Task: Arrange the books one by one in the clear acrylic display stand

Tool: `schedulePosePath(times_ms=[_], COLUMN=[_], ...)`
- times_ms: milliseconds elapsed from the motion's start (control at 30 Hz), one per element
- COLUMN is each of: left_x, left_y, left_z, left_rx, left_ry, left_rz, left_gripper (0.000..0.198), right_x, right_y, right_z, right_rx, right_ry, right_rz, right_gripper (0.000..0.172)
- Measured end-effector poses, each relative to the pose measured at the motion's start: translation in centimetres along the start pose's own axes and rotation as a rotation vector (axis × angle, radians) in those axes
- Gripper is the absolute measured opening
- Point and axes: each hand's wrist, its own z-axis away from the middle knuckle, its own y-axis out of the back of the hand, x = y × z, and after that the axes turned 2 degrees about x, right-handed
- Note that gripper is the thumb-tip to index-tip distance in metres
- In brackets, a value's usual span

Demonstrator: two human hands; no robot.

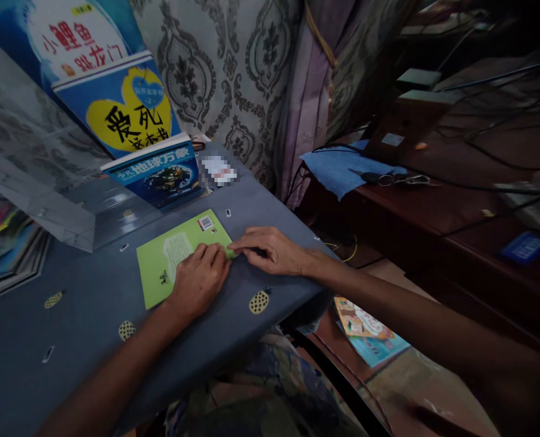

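Observation:
A thin green book [158, 273] lies on the table with its barcode side up. Across its lower right part rests my left hand [201, 273], with the fingers bent and held together and the fingertips at the book's right edge. My right hand [270, 250] comes in from the right. Its index finger and thumb are drawn together at that same edge, close to my left fingertips. A small piece of the edge there looks slightly raised. The fingertips partly hide the exact spot of contact.
A clear stand [81, 224] holds upright books, with a blue earth book [161, 176] in front. More books [10, 255] are stacked at the left. The grey tablecloth [83, 309] ends near my lap. Cables, scissors [388, 179] and a blue cloth [334, 167] lie on the brown cabinet.

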Motion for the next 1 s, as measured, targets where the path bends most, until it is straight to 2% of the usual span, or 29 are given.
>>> schedulePosePath(times_ms=[200, 300, 400, 533, 600, 633, 700, 767, 833, 933, 1000], left_x=[0.3, -0.6, -3.8, -9.8, -11.4, -11.5, -10.4, -8.0, -5.3, -2.1, -1.1], left_y=[0.1, 0.5, 0.7, 0.5, 0.9, 1.3, 2.5, 3.8, 4.9, 5.6, 5.7], left_z=[0.2, 0.3, 1.0, 3.2, 4.4, 4.9, 5.8, 6.5, 6.7, 6.3, 5.6], left_rx=[-0.027, -0.033, -0.045, -0.096, -0.125, -0.149, -0.236, -0.359, -0.445, -0.541, -0.6], left_ry=[0.01, 0.0, 0.038, 0.265, 0.312, 0.326, 0.367, 0.413, 0.391, 0.355, 0.374], left_rz=[0.02, 0.075, 0.121, 0.08, 0.083, 0.066, -0.019, -0.103, -0.076, 0.01, 0.019], left_gripper=[0.027, 0.026, 0.03, 0.042, 0.043, 0.042, 0.036, 0.03, 0.028, 0.041, 0.046], right_x=[-0.1, -0.3, -0.4, -0.6, -0.4, -0.1, 0.8, 2.1, 3.4, 4.7, 5.0], right_y=[-0.1, 0.1, 0.3, 0.4, 0.5, 0.6, 0.6, 0.2, -0.6, -2.3, -3.3], right_z=[0.2, 0.2, 0.2, 0.1, -0.2, -0.5, -1.8, -4.0, -6.9, -11.1, -13.0], right_rx=[-0.066, -0.133, -0.187, -0.205, -0.224, -0.234, -0.255, -0.277, -0.301, -0.366, -0.38], right_ry=[0.128, 0.156, 0.17, 0.2, 0.214, 0.22, 0.218, 0.199, 0.187, 0.198, 0.203], right_rz=[0.275, 0.385, 0.459, 0.456, 0.457, 0.465, 0.495, 0.534, 0.568, 0.595, 0.598], right_gripper=[0.023, 0.023, 0.03, 0.039, 0.038, 0.035, 0.03, 0.028, 0.027, 0.025, 0.024])
